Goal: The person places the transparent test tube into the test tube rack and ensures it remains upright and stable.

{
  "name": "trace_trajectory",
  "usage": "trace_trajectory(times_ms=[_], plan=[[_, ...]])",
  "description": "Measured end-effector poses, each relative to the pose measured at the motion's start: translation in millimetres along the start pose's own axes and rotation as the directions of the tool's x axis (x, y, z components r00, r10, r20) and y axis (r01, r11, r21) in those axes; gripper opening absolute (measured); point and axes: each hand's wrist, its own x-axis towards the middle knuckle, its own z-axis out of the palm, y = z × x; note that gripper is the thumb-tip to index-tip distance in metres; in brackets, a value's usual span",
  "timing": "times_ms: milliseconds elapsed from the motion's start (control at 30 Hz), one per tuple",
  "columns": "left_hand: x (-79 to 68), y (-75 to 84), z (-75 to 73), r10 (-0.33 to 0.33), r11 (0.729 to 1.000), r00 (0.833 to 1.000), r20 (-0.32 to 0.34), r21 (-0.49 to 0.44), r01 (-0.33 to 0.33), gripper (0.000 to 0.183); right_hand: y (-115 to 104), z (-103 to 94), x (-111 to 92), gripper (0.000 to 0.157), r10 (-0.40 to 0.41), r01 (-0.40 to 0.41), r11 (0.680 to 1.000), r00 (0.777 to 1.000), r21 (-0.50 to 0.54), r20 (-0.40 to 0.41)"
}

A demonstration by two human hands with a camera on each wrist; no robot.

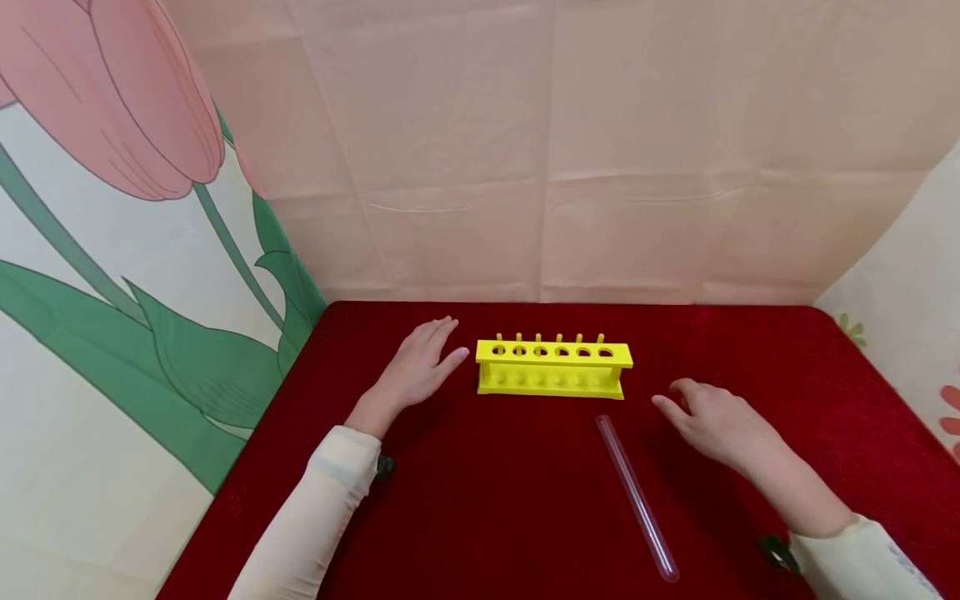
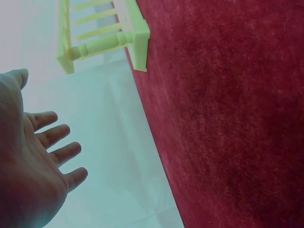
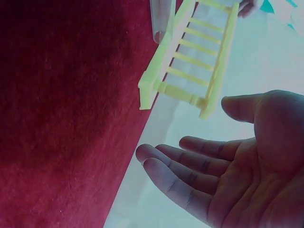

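Rack (image 1: 551, 360) sits between left hand (image 1: 415, 367) and right hand (image 1: 720, 422), both loose-fingered and empty, so prob pre-grab, next move likely wanting a gentle pinch on clear tube (image 1: 636, 498)

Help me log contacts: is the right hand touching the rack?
Apart. The head view shows the red table plainly in the gap between the right hand and the rack.

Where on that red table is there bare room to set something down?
The widest bare patch of the red table lies before the yellow rack, between the left sleeve and clear tube. Another lies past the right hand, toward the far right corner. It's crowded at the rack's ends: left hand by one, tube and right hand by the other.
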Motion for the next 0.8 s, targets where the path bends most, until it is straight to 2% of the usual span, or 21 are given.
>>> trace_trajectory(times_ms=[300, 567, 800], plan=[[1.4, 2.9, 2.3, -0.003, 1.000, 1.000, 0.003, -0.002, 0.003, 0.074, -6.7, 4.4, -1.6, 0.052, 0.012, -0.012, 1.000, 0.999, 0.000, 0.033], [3.5, 6.5, 4.2, 0.017, 1.000, 1.000, 0.008, -0.002, -0.017, 0.071, -11.9, 4.4, -2.6, 0.058, 0.038, -0.038, 0.999, 0.995, 0.005, 0.097], [4.2, 9.7, 5.7, 0.026, 1.000, 1.000, 0.004, -0.006, -0.026, 0.069, -14.9, 5.7, -3.9, 0.059, 0.043, -0.043, 0.999, 0.993, 0.000, 0.113]])
